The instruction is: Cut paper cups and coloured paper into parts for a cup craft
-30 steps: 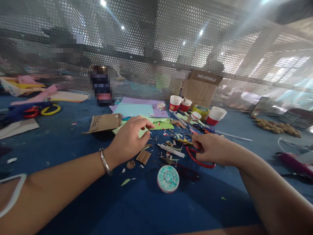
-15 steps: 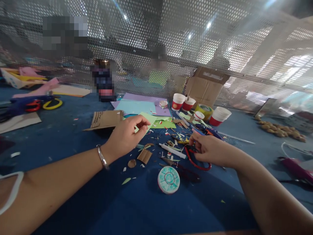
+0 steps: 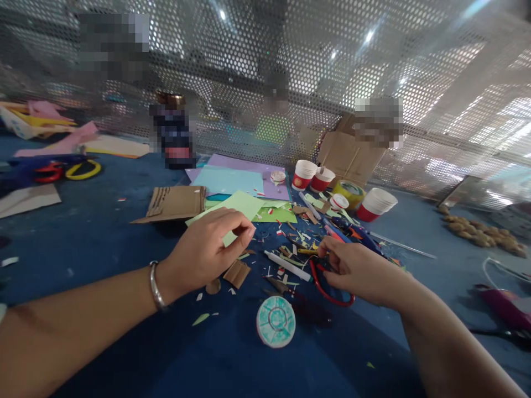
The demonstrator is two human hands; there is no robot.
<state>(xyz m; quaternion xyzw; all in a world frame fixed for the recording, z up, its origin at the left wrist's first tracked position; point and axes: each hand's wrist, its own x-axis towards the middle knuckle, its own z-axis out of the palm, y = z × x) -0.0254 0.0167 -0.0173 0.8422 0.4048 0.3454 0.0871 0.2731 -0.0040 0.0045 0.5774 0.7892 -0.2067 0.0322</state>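
My left hand [image 3: 211, 243] is closed, with thumb and index finger meeting in a pinch. It is over the edge of a light green paper sheet [image 3: 244, 203]; whether anything is between the fingertips is hidden. My right hand [image 3: 352, 268] has its fingers curled at the red-handled scissors [image 3: 332, 298], whose blades I cannot make out. A white marker [image 3: 288, 265] lies between the hands. Closer to me is a round white lid [image 3: 276, 321] with a teal pattern. Another pair of scissors with dark handles [image 3: 309, 309] lies beside it in shadow.
Paper scraps and a small cardboard piece [image 3: 237, 273] litter the blue table. Behind are folded cardboard [image 3: 176, 202], purple paper [image 3: 244, 161], paper cups [image 3: 376, 204] and yellow tape [image 3: 350, 193]. Yellow-handled scissors [image 3: 85, 169] lie left. A perforated metal screen [image 3: 232, 72] stands behind.
The view has shifted slightly. My left hand has come a little lower and nearer, so more of the light green sheet shows behind it. My right hand stays at the red handles.
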